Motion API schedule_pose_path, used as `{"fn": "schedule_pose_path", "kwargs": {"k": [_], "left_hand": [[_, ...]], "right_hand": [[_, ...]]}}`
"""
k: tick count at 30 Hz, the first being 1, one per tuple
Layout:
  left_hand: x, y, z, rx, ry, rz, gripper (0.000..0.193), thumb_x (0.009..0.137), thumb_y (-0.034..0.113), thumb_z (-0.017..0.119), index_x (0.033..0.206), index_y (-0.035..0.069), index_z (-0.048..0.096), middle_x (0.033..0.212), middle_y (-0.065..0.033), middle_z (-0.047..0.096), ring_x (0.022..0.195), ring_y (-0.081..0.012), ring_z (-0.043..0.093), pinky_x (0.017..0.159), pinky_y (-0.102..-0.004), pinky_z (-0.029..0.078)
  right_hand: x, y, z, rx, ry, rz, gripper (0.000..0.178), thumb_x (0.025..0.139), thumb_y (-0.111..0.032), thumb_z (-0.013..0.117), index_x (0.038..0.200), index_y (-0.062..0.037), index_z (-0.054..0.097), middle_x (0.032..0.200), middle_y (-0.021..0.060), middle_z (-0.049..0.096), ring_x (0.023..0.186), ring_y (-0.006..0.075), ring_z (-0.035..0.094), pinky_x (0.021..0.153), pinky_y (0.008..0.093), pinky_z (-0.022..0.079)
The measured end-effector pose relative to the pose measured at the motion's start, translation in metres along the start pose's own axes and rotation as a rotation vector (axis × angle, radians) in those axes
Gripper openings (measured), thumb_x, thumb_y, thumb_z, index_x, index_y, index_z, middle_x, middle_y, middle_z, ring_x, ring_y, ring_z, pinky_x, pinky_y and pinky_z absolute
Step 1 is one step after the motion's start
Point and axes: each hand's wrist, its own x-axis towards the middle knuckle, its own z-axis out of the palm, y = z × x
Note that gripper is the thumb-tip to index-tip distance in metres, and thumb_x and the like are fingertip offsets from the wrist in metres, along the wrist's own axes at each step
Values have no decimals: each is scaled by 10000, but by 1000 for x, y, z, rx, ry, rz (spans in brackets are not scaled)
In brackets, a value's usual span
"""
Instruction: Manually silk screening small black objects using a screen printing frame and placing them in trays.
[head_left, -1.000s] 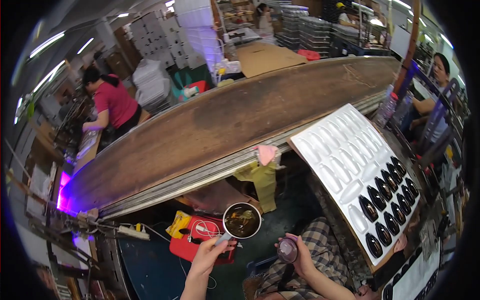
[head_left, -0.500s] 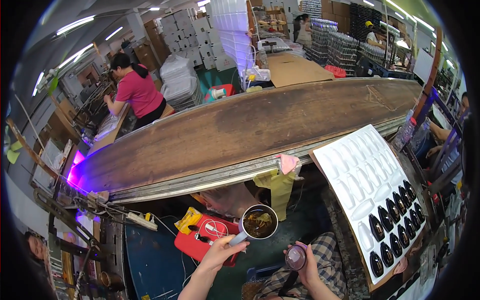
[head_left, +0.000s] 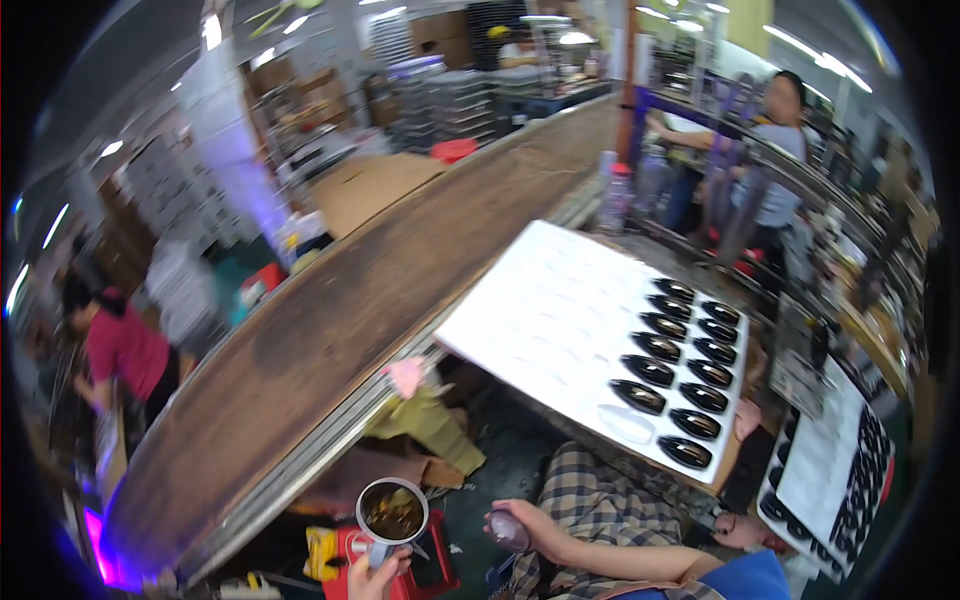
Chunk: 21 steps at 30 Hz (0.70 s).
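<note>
My left hand (head_left: 375, 577) grips the handle of a light-coloured mug (head_left: 393, 542), its fingers closed round it. Dark liquid with leaves (head_left: 397, 508) in it fills part of the mug. To the right, my right hand (head_left: 537, 526) holds a round, purplish, see-through lid (head_left: 508, 532), apart from the mug. Both hands are low in the picture, the right one in front of a checked cloth (head_left: 590, 490) over my lap.
A white moulded tray (head_left: 530, 320) with rows of glossy black oval pieces (head_left: 657, 345) lies to the right. Beyond is a long brown wooden table (head_left: 340, 270). A red box (head_left: 438, 570) sits near the mug. Other people work at the left (head_left: 130, 345) and far right (head_left: 775, 140).
The view has swung to the right, so the tray now sits nearer the middle and the table slants. Mug and lid stay in my hands, both lower and further left in the picture.
</note>
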Motion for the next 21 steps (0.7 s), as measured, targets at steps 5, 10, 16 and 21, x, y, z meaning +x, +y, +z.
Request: {"fn": "schedule_pose_path", "kwargs": {"k": [5, 10, 16, 21], "left_hand": [[-10, 26, 26, -46, -4, -27, 308, 816, 38, 551, 1114, -16, 494, 1009, -103, 579, 907, -193, 572, 772, -278, 452], [-9, 31, 41, -90, 22, -43, 273, 797, 23, 573, 1062, 4, 509, 936, -91, 579, 821, -191, 564, 727, -303, 460], [0, 17, 29, -69, -5, 20, 199, 797, 21, 566, 978, 34, 483, 972, -116, 568, 852, -213, 568, 734, -339, 475], [0, 17, 37, -78, 53, -8, 303, 829, 32, 523, 1123, -19, 467, 1003, -126, 568, 913, -239, 570, 784, -336, 462]], "right_hand": [[0, 5, -11, -50, 28, 15, 410, 927, -329, 381, 1202, -28, 417, 1111, 102, 523, 1008, 164, 528, 871, 256, 409], [-1, 2, -16, -63, 54, 102, 431, 921, -370, 387, 1225, -67, 423, 1134, 40, 504, 1035, 110, 482, 856, 219, 392], [5, 4, -20, -82, 2, -49, 472, 869, -489, 429, 1192, -148, 465, 1005, -4, 535, 855, 64, 507, 634, 177, 397], [1, -2, -24, -67, 8, 44, 461, 910, -412, 393, 1214, -68, 441, 1157, 28, 486, 1057, 97, 451, 875, 213, 359]]}}
